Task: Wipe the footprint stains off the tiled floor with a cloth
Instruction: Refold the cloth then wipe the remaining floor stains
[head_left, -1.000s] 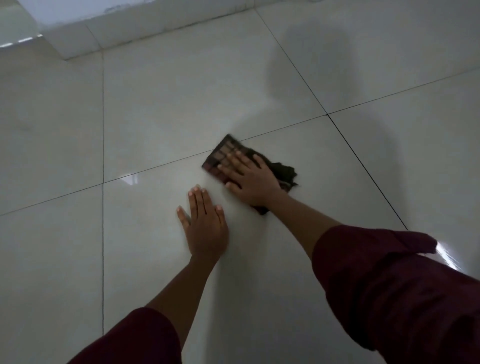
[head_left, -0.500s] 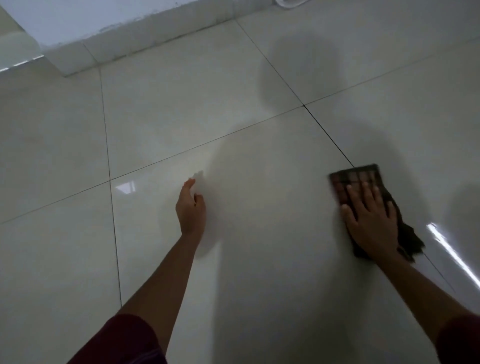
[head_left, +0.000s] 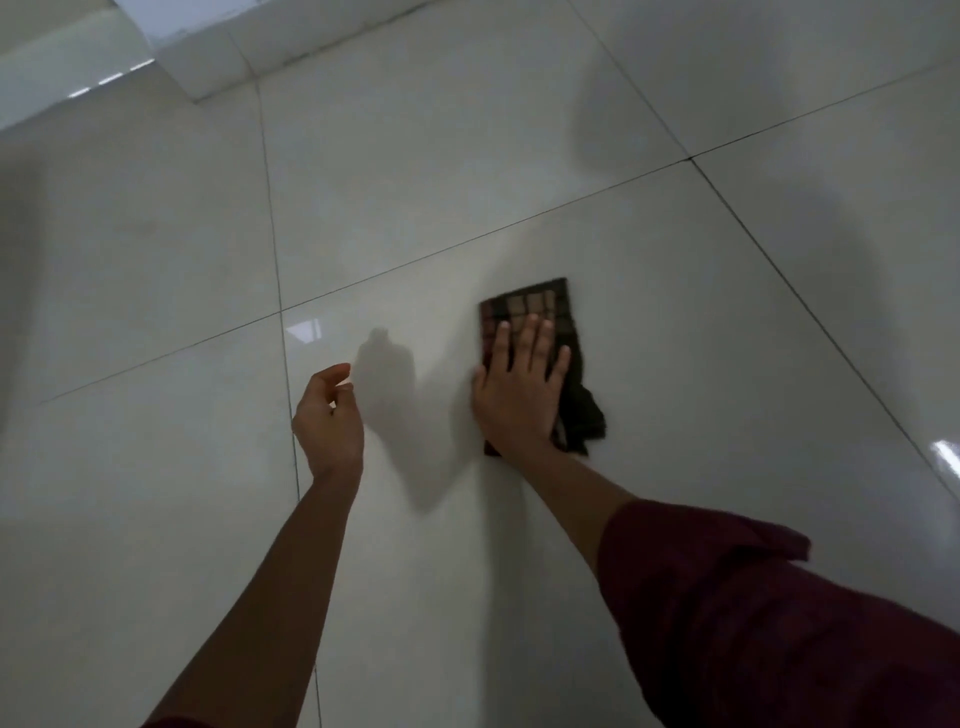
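A dark checked cloth (head_left: 535, 304) lies flat on the glossy pale tiled floor (head_left: 675, 364), just below a grout line. My right hand (head_left: 519, 389) presses flat on the cloth with its fingers spread, covering the cloth's lower left part. My left hand (head_left: 327, 415) hovers to the left of it, raised off the floor, fingers loosely curled and holding nothing. Its shadow falls on the tile between the two hands. I cannot make out any footprint stains on the tiles.
Dark grout lines (head_left: 280, 291) cross the floor. A white wall base with a protruding corner (head_left: 192, 83) runs along the top left. My dark red sleeve (head_left: 753, 623) fills the lower right. A large shadow (head_left: 649, 104) lies over the tiles at the upper right.
My right hand has slid the cloth from near the left hand out to the right and back toward the middle. My left hand lifted off the floor and curled.
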